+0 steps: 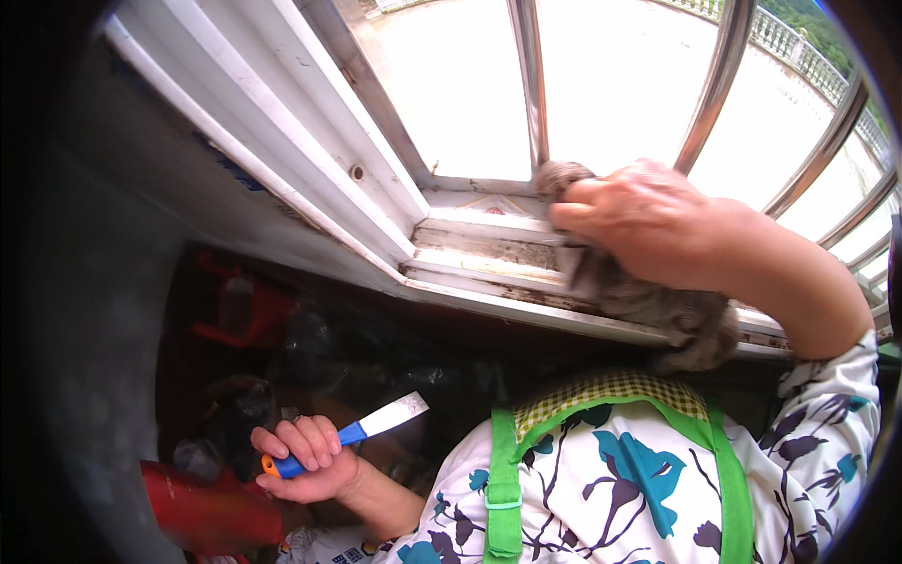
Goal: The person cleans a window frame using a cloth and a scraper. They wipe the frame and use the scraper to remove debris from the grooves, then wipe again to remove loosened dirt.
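Note:
My right hand (641, 211) grips a grey-brown cloth (634, 292) over the lower track of a white window frame. The cloth hangs over the frame's inner edge, and the hand is slightly blurred. Dark grime lines the sliding track (486, 250) left of the cloth. Lower down, away from the window, my left hand (306, 458) holds a putty knife (387, 417) by its blue and orange handle. Its flat metal blade points up and to the right, touching nothing.
Metal bars (530, 84) stand outside the window opening. The white side jamb (282, 120) rises at the left, beside a grey wall (106, 233). Below the sill, in shadow, lie a red bag (211, 511), a red plastic object (243, 307) and dark plastic bags (243, 416).

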`<state>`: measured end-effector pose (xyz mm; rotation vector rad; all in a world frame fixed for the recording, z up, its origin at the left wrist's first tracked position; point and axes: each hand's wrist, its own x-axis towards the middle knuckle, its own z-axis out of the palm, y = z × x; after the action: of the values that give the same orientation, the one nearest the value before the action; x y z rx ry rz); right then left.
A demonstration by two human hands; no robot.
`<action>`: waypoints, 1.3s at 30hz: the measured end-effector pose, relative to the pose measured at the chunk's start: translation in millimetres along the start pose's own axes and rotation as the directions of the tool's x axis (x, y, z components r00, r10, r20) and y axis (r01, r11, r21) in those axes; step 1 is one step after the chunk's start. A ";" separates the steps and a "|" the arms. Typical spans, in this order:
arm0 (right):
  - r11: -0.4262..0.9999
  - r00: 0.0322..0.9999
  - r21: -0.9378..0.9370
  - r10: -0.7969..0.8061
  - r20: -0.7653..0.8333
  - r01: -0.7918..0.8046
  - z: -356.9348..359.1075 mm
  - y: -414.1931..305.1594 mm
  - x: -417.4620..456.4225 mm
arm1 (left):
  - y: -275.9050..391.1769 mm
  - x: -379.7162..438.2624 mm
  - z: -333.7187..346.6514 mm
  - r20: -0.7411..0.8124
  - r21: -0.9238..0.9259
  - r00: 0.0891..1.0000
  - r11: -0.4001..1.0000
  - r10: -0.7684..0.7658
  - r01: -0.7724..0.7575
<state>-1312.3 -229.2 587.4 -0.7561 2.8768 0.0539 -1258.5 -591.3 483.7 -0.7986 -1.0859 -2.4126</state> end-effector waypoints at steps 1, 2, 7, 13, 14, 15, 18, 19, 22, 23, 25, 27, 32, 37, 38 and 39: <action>0.999 0.997 -0.007 0.052 0.055 -0.052 15.2 -8.3 -15.0 | 2.0 -9.0 -10.7 0.014 0.003 0.999 1.000 -0.030 0.030; 0.996 0.996 -0.015 0.082 -0.047 -0.083 19.0 -5.9 -40.2 | -5.5 -3.4 -10.0 0.043 -0.041 0.998 0.998 -0.048 0.049; 0.995 0.950 -0.008 0.092 -0.299 -0.099 49.0 -4.8 -89.8 | -9.8 10.2 16.7 0.154 -0.066 0.986 0.995 -0.069 0.080; 0.997 0.942 0.058 0.061 -0.330 -0.044 64.4 6.2 -147.1 | -18.6 18.1 27.7 0.189 -0.087 0.977 0.990 -0.097 0.115; 0.997 0.941 0.067 0.056 -0.333 -0.035 66.4 4.3 -155.1 | -16.4 17.4 30.4 0.179 -0.082 0.980 0.991 -0.087 0.103; 0.996 0.942 0.078 0.057 -0.330 -0.033 70.1 6.0 -158.1 | -18.9 14.7 31.4 0.168 -0.081 0.982 0.992 -0.084 0.099; 0.995 0.947 0.097 0.056 -0.315 -0.026 75.8 13.4 -163.3 | -21.0 8.8 23.2 0.107 -0.022 0.994 0.999 -0.030 0.032; 0.995 0.950 0.093 0.054 -0.307 -0.026 73.9 17.4 -163.9 | -23.5 10.4 21.9 0.093 -0.031 0.996 0.999 -0.016 0.019; 0.996 0.958 0.083 0.035 -0.284 -0.012 65.9 34.0 -168.0 | -31.5 10.8 21.5 0.051 -0.044 0.999 0.999 0.012 -0.009; 0.997 0.961 0.080 0.027 -0.274 -0.005 62.1 40.0 -169.0 | -35.4 10.3 20.0 0.048 -0.057 0.999 0.998 0.020 -0.018; 0.995 0.958 0.095 0.046 -0.281 -0.020 46.5 36.7 -151.1 | -41.2 14.4 28.3 0.066 -0.097 0.998 0.995 0.016 -0.010; 0.993 0.949 0.118 0.051 -0.310 -0.014 37.6 31.6 -124.4 | -39.7 19.5 47.6 0.155 -0.186 0.988 0.982 0.022 0.008; 0.984 0.925 0.169 0.110 -0.364 -0.050 49.6 25.3 -23.5 | -72.0 54.9 87.0 0.570 -0.356 0.822 0.899 -0.007 0.254; 0.975 0.887 0.223 0.106 -0.450 -0.003 55.8 28.9 7.3 | -101.8 91.5 125.9 0.742 -0.376 0.670 0.835 0.011 0.402; 0.949 0.909 0.315 0.156 -0.387 -0.028 53.3 29.2 4.0 | -110.1 92.0 133.9 0.739 -0.385 0.674 0.828 0.011 0.408; 0.964 0.879 0.267 0.118 -0.463 0.011 55.2 28.7 0.7 | -110.8 86.7 137.2 0.697 -0.373 0.716 0.832 -0.041 0.411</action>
<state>-1318.7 -200.3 532.7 -0.7171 3.2610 -0.5783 -1338.2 -424.8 551.2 -1.9428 -0.7753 -2.7421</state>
